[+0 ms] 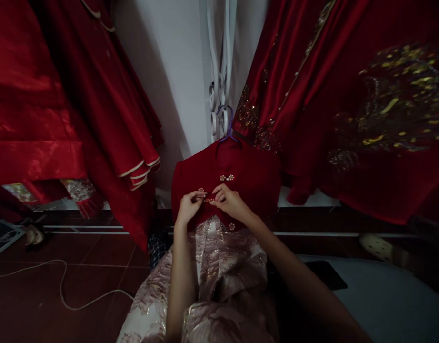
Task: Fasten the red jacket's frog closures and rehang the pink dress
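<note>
A dark red garment hangs in front of me on a purple hanger. My left hand and my right hand meet at its front, fingertips pinched close together. Between them is a small jewelled clasp, partly hidden by the fingers. Just above, a fastened pair of flower-shaped ornaments shows. A single flower ornament sits lower on the right side of the opening. Beneath the red cloth spreads a pink and silver brocade fabric, running down between my forearms.
Red garments hang at left, and a red sequinned gown at right. White metal scrollwork stands behind the hanger. A cable crosses the tiled floor. A black flat object rests on a pale surface, near a beige clog.
</note>
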